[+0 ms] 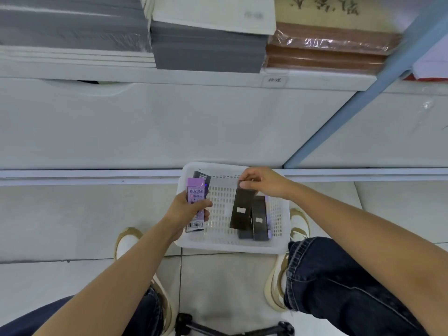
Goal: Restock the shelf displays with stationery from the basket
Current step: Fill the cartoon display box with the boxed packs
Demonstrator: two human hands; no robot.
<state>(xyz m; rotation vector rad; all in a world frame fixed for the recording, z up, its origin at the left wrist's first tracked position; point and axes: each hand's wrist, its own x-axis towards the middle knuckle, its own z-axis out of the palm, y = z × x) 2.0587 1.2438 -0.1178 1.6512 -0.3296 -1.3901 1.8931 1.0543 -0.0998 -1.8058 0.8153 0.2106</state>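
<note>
A white basket (228,248) of perforated plastic sits on the tiled floor (72,214), just in front of the base of a white shelf (169,76), between the crouching person's knees. The left hand (185,210) hovers over the basket's left edge, its grip closed around a purple box (195,190) printed "KUROMI" (a barcode shows at its lower end), with a black box (202,177) held behind it in the same grip and peeking out above. The right hand (263,181) reaches over the far right part of the basket, thumb and fingers pinching the top end of a dark box (242,209), whose lower end lies among the others inside. Just beside it on the right lies a second dark box (260,219) with a small white label, and a third dark box (244,234) shows partly beneath them. On the shelf above stand grey paper stacks (208,52) and, to their right, a brown wrapped stack (324,49). Blue jeans (339,275) and a pale shoe (126,241) frame the basket.
</note>
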